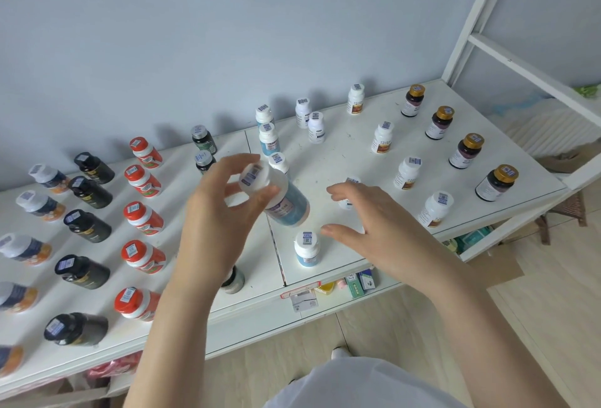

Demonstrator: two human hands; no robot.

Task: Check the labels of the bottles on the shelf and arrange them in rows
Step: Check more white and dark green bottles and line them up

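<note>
My left hand [224, 212] grips a white-capped bottle with a blue label [286, 204] by its cap and neck, tilted above the white shelf [341, 154]. My right hand [367, 222] hovers to its right with fingers spread, holding nothing, partly covering a small white bottle [349, 191]. Another blue-label bottle [307, 248] stands just below the held one, and more of the same kind [269, 139] run in a line behind it. A dark bottle [233, 279] is half hidden under my left wrist.
Rows of bottles stand on the shelf: red-capped [143, 219], black [87, 225] and orange-label ones [39, 206] at left, white ones [406, 173] and gold-capped dark ones [466, 150] at right. A white frame post [471, 14] rises at right. Boxes [357, 282] lie on the lower shelf.
</note>
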